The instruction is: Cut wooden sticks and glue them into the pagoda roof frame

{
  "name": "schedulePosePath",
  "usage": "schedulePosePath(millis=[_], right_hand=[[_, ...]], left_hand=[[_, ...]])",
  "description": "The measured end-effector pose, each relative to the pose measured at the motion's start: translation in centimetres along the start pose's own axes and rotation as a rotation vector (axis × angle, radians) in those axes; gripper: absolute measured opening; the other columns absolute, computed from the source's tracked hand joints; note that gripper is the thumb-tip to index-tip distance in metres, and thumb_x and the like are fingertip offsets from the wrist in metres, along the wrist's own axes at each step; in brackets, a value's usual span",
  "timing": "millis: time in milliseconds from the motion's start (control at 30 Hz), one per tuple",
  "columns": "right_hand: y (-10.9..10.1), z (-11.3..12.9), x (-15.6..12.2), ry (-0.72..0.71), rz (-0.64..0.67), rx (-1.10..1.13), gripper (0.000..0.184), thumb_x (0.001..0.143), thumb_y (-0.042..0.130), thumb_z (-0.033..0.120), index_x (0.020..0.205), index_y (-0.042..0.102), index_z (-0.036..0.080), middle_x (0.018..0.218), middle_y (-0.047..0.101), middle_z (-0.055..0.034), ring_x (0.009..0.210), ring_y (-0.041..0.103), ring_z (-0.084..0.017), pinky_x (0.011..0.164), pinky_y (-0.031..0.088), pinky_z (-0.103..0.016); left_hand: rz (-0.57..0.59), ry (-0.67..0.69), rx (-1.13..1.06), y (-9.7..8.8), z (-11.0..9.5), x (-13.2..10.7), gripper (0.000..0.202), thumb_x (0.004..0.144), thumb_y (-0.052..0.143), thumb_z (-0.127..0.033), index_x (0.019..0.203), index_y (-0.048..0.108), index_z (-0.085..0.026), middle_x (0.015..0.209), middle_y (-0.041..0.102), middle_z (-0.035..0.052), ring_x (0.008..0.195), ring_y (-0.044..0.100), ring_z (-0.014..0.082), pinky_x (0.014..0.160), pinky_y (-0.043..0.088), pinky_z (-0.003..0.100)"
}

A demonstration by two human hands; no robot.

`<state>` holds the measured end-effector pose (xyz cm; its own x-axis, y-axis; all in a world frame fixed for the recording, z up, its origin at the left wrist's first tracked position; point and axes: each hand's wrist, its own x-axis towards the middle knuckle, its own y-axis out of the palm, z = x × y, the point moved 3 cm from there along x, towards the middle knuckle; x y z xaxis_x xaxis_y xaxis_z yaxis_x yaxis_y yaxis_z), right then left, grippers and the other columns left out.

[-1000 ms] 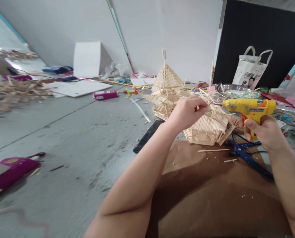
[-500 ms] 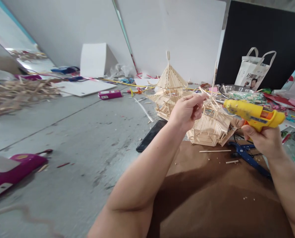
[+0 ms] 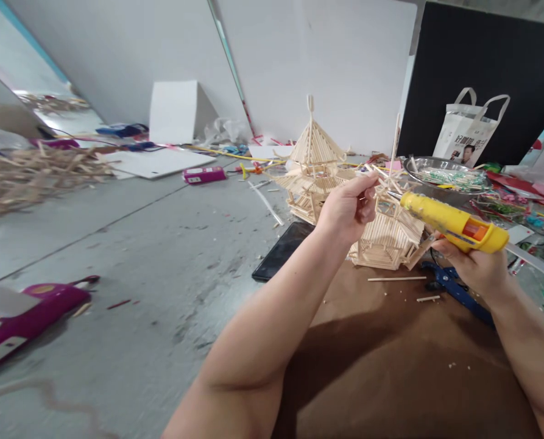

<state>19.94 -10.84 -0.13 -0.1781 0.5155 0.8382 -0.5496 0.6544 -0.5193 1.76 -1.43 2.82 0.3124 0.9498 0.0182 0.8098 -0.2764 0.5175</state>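
My left hand (image 3: 347,207) is raised with its fingers pinched on a thin wooden stick (image 3: 376,173). It hovers over a small stick-built pavilion roof (image 3: 388,235) on a brown sheet (image 3: 390,353). My right hand (image 3: 475,265) grips a yellow glue gun (image 3: 449,221), tilted so its nozzle points up and left at the stick, very close to it. A taller stick pagoda (image 3: 312,161) stands just behind my left hand.
A black phone (image 3: 283,250) lies left of the brown sheet, and blue pliers (image 3: 454,286) lie under my right hand. A metal bowl (image 3: 445,172), a white bag (image 3: 470,131), a pile of sticks (image 3: 29,174) and a magenta tool (image 3: 29,311) lie on the grey floor.
The glue gun has tipped from level to nozzle-up and moved left toward the stick in my left hand. My left hand stays raised over the small roof.
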Motion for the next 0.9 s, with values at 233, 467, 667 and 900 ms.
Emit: schedulePosePath(millis=[233, 467, 667, 900], right_hand=[[0.00, 0.11, 0.09, 0.019, -0.022, 0.019, 0.028, 0.078, 0.059, 0.045, 0.095, 0.064, 0.023, 0.090, 0.069, -0.0058, 0.080, 0.067, -0.021, 0.068, 0.055, -0.032], [0.06, 0.04, 0.06, 0.042, -0.009, 0.040, 0.028, 0.077, 0.059, 0.044, 0.094, 0.064, 0.022, 0.091, 0.069, -0.0060, 0.082, 0.067, -0.022, 0.072, 0.055, -0.033], [0.13, 0.05, 0.03, 0.008, -0.012, 0.030, 0.025, 0.078, 0.060, 0.042, 0.093, 0.064, 0.022, 0.094, 0.068, -0.0062, 0.083, 0.067, -0.021, 0.072, 0.055, -0.030], [0.13, -0.11, 0.01, 0.022, -0.009, -0.010, 0.029, 0.077, 0.059, 0.046, 0.093, 0.064, 0.023, 0.090, 0.069, -0.0058, 0.081, 0.066, -0.022, 0.073, 0.055, -0.033]], left_hand=[[0.020, -0.007, -0.003, 0.01, 0.01, -0.10, 0.014, 0.077, 0.054, -0.021, 0.064, 0.050, -0.017, 0.047, 0.034, -0.0085, 0.032, 0.026, 0.0013, 0.033, 0.014, 0.021], [0.016, -0.002, 0.030, 0.02, 0.10, -0.03, 0.014, 0.077, 0.054, -0.023, 0.064, 0.050, -0.018, 0.047, 0.034, -0.0081, 0.033, 0.025, 0.0018, 0.033, 0.015, 0.021], [0.015, 0.002, 0.028, 0.15, 0.01, -0.15, 0.013, 0.078, 0.053, -0.021, 0.066, 0.050, -0.017, 0.049, 0.034, -0.0074, 0.033, 0.026, 0.0011, 0.033, 0.015, 0.020], [0.035, 0.029, 0.069, 0.02, 0.03, -0.11, 0.012, 0.075, 0.056, -0.025, 0.067, 0.052, -0.018, 0.049, 0.034, -0.0081, 0.033, 0.026, 0.0019, 0.034, 0.015, 0.022]])
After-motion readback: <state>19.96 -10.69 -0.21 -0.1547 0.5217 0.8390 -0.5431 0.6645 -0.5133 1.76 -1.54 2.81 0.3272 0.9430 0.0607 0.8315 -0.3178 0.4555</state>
